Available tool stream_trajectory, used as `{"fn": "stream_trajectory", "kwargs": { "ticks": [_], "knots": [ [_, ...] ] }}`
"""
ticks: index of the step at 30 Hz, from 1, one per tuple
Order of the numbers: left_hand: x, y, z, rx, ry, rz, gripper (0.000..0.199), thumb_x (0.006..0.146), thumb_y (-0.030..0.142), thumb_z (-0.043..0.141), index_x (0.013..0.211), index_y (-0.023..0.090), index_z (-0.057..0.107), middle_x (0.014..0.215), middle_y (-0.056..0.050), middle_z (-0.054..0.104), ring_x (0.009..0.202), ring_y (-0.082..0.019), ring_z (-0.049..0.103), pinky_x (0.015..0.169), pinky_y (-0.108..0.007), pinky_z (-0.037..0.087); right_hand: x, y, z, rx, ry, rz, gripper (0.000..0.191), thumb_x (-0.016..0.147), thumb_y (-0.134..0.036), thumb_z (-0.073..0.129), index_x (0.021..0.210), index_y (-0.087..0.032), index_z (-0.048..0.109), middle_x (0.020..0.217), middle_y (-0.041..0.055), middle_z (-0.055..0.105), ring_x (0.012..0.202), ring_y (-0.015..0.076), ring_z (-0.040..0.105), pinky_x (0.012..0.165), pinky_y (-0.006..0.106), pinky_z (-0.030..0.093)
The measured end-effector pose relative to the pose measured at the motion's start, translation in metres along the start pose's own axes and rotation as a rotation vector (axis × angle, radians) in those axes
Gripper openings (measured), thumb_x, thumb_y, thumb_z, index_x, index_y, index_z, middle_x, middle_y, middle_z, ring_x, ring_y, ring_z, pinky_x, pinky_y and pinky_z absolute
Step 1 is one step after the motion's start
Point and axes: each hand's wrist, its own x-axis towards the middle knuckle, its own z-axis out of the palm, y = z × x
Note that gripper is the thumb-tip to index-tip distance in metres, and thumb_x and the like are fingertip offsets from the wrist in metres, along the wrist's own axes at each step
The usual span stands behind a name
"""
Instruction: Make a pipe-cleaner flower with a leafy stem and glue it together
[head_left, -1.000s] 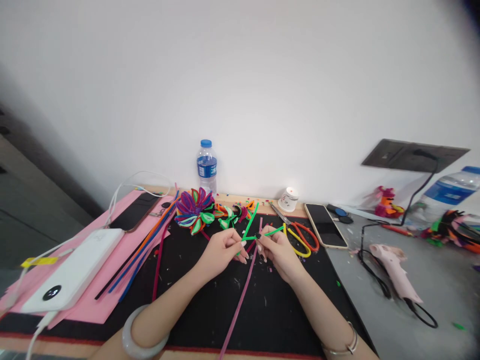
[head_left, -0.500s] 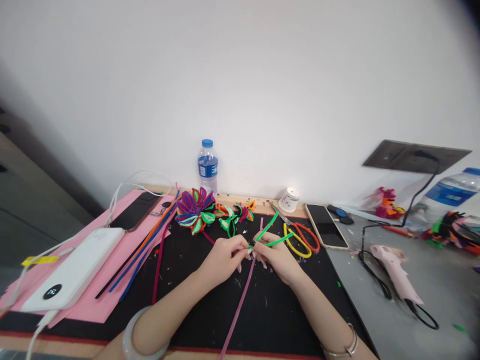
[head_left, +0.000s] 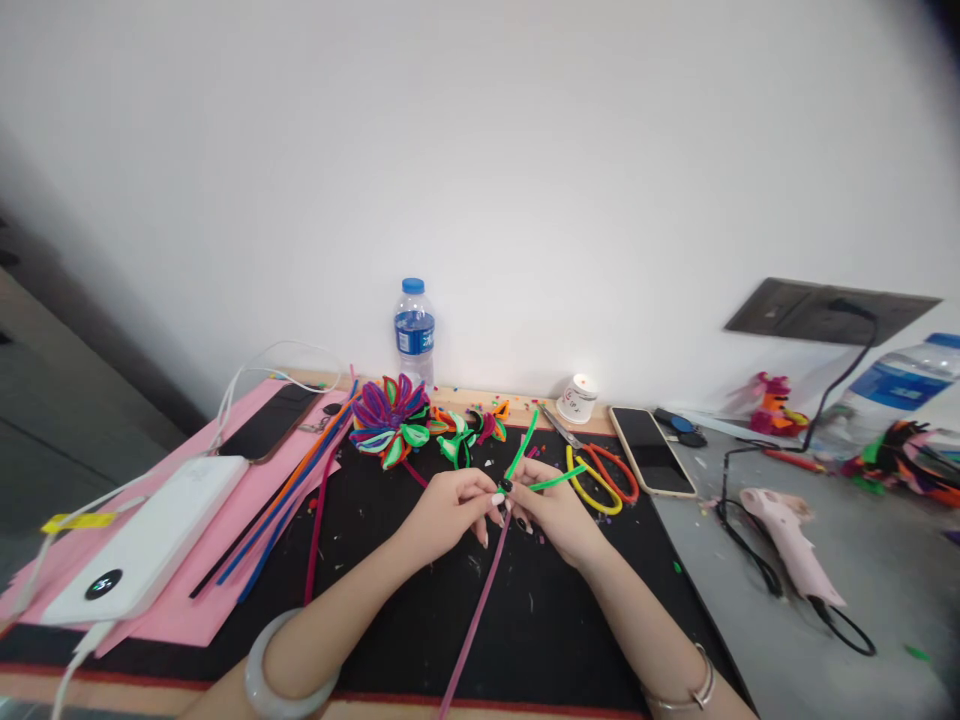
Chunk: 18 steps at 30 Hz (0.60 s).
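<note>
Left hand (head_left: 450, 512) and right hand (head_left: 559, 510) pinch a green pipe cleaner (head_left: 522, 443) between them; gripping firmly where its 2 lengths meet should keep it from slipping.

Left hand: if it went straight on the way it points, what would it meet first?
Just past the green pipe cleaner at its grip, probably the right hand; depth there is unclear.

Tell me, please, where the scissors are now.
In the head view, the scissors lie right of centre, between the right hand and the light-rimmed phone, below the white cup.
</note>
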Motion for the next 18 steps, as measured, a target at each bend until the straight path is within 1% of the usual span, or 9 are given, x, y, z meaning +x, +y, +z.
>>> {"fn": "stream_trajectory", "kwargs": {
  "ticks": [6,12,15,18],
  "knots": [
    [0.000,0.005,-0.001,-0.093,-0.043,-0.028,0.022,0.074,0.033,0.058,0.073,0.011,0.053,0.061,-0.003,0.064,0.038,-0.008,0.052,0.042,-0.020,0.041,0.001,0.005,-0.001,0.076,-0.003,0.033,0.015,0.070,-0.026,0.061,0.068,-0.016,0.051,0.050,-0.0060,0.050,0.037,0.0037,0.037,0.033,0.015,0.027],
    [-0.001,0.006,-0.001,-0.126,-0.058,-0.008,0.020,0.076,0.031,0.056,0.073,0.011,0.053,0.062,-0.003,0.064,0.038,-0.006,0.050,0.041,-0.018,0.041,0.002,0.008,-0.004,0.156,-0.021,0.097,0.024,0.070,-0.035,0.063,0.065,-0.016,0.050,0.051,-0.0047,0.052,0.037,0.0039,0.038,0.034,0.016,0.027],
    [0.000,0.005,-0.001,-0.068,0.001,0.034,0.018,0.077,0.030,0.054,0.074,0.012,0.052,0.064,-0.003,0.064,0.039,-0.007,0.051,0.042,-0.019,0.041,0.003,0.011,-0.005,0.149,-0.015,0.146,0.029,0.074,-0.041,0.058,0.064,-0.014,0.053,0.048,-0.0033,0.053,0.035,0.0037,0.036,0.033,0.016,0.025],
    [-0.001,0.004,-0.001,0.097,0.119,0.090,0.016,0.079,0.028,0.050,0.075,0.014,0.052,0.066,-0.002,0.065,0.041,-0.008,0.053,0.044,-0.020,0.042,0.003,0.011,-0.005,0.086,0.019,0.156,0.038,0.078,-0.045,0.051,0.059,-0.012,0.055,0.042,-0.0023,0.051,0.031,0.0037,0.034,0.031,0.016,0.020]
  ]
}}
